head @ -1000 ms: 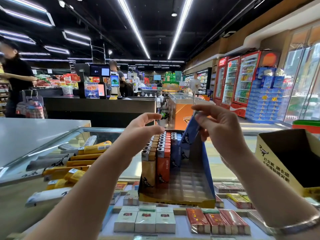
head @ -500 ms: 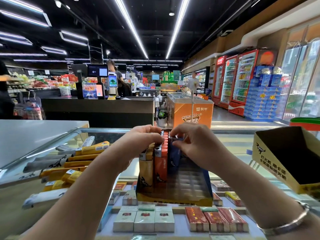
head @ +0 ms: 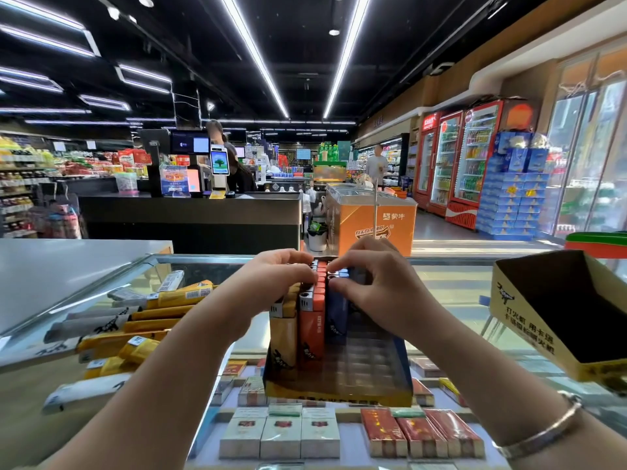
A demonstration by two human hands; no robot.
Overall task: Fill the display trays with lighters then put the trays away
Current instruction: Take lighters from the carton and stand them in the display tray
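A yellow-fronted display tray [head: 339, 396] stands on the glass counter in front of me. Its left side holds upright rows of yellow lighters [head: 283, 337], orange lighters [head: 310, 329] and blue lighters [head: 336, 315]; its right slots are bare. My left hand [head: 274, 278] curls its fingers over the tops of the yellow and orange rows. My right hand [head: 376, 288] pinches the tops of the blue row with thumb and fingers. The far ends of the rows are hidden by both hands.
A heap of yellow and white lighter strips [head: 135, 320] lies on the counter to the left. An open yellow carton [head: 529, 320] sits at the right. Cigarette packs [head: 281, 435] show under the glass counter [head: 451, 283]. An orange freezer [head: 373, 225] stands beyond.
My right hand has brought a strip of blue lighters down from above into the tray beside the orange row. My left hand has dropped onto the tops of the other rows.
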